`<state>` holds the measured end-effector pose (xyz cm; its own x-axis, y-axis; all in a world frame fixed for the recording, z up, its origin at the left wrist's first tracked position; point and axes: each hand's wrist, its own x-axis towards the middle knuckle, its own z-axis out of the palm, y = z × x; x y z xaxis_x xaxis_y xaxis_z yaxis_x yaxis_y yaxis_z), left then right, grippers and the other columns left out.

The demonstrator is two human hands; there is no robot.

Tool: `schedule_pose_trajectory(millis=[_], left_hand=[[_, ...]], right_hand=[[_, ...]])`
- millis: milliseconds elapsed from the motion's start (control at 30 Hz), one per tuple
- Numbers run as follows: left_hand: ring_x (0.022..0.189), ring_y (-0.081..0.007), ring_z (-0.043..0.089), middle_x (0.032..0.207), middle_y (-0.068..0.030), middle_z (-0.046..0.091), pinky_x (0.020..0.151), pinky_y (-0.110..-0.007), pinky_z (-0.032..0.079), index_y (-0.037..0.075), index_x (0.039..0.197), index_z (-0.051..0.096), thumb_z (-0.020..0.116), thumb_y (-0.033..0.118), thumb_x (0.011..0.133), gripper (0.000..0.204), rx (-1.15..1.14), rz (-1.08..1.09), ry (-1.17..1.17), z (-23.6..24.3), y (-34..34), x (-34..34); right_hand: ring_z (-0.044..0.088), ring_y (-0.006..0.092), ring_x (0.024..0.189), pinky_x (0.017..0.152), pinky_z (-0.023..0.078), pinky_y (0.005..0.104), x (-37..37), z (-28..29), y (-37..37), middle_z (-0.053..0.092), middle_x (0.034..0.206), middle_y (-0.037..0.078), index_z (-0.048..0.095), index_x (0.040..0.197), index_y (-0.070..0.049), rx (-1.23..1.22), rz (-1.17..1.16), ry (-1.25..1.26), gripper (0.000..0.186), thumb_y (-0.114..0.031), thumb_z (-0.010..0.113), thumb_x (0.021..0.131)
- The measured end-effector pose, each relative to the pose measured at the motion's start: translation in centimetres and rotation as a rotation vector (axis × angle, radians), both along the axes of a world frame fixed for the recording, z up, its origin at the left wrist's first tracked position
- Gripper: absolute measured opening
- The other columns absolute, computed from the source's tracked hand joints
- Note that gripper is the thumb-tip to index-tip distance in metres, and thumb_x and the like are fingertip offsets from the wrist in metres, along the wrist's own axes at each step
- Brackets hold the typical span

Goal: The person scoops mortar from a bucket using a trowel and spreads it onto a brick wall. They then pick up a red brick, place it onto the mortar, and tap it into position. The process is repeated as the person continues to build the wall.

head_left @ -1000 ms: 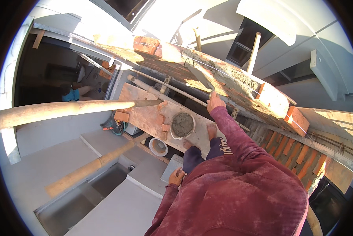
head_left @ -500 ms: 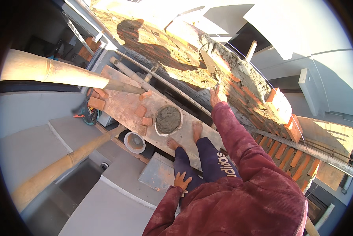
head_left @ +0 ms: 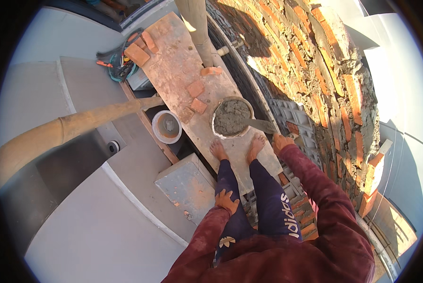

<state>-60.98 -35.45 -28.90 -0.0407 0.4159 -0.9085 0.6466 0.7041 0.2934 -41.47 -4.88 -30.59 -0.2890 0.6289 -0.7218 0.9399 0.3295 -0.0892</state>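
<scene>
Swung down from red-brick wall (head_left: 310, 70), with right hand (head_left: 282, 142) clenched on grey metal trowel (head_left: 261, 125) reaching past fingertips to round mortar-filled bucket (head_left: 217, 134) and left hand (head_left: 227, 202) spread loosely, risking spills by snagging the rim.

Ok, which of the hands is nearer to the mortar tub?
The right. The right hand is below and right of the mortar tub in view, gripping a trowel that reaches its rim. The left hand rests on the left leg, farther off.
</scene>
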Motion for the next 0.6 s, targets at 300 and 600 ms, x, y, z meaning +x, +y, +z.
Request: schedule_pose_trajectory(millis=[300, 600], left_hand=[[0.133, -0.0378, 0.035, 0.140, -0.0177, 0.045, 0.109, -0.045, 0.030, 0.009, 0.121, 0.062, 0.067, 0.033, 0.078, 0.050, 0.095, 0.117, 0.063, -1.6, -2.3, 2.0], [0.130, -0.0394, 0.038, 0.137, -0.0197, 0.047, 0.107, -0.046, 0.031, 0.009, 0.118, 0.063, 0.070, 0.029, 0.076, 0.047, 0.148, 0.177, 0.022, -2.0, -2.8, 1.4]], right_hand=[[0.067, 0.0389, 0.085, 0.072, 0.055, 0.0449, -6.8, -18.0, 4.6, 0.066, 0.090, 0.023, 0.056, 0.092, 0.001, 0.146, 0.199, -0.065, 0.017, -0.012, 0.046, 0.089], [0.063, 0.0340, 0.076, 0.070, 0.051, 0.0428, -5.3, -27.5, -1.7, 0.064, 0.080, 0.019, 0.063, 0.087, 0.003, -0.247, -0.224, 0.154, 0.021, -0.014, 0.064, 0.075]])
